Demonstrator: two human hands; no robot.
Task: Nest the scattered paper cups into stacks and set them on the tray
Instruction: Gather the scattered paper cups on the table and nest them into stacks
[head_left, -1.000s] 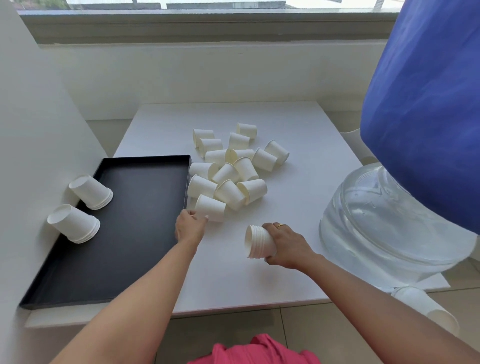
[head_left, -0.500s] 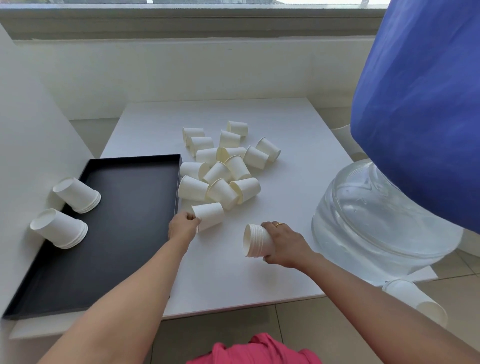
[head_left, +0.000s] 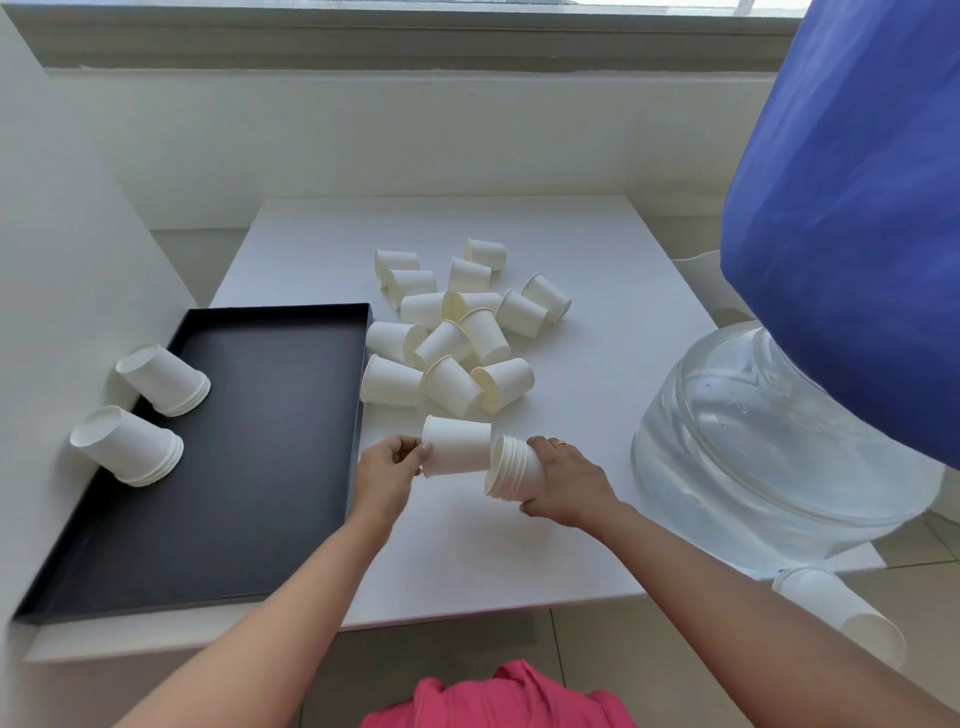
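Left hand (head_left: 387, 470) pinched on a single cup (head_left: 456, 447). Right hand (head_left: 566, 480) wrapped around a nested stack (head_left: 511, 467). Cup's mouth touching stack's rims.

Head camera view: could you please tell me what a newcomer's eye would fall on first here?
Probably the heap of white paper cups lying on their sides mid-table, just right of the black tray. Near the front, the left hand holds a single cup against the mouth of the nested stack in the right hand. Two stacks sit at the tray's left edge.
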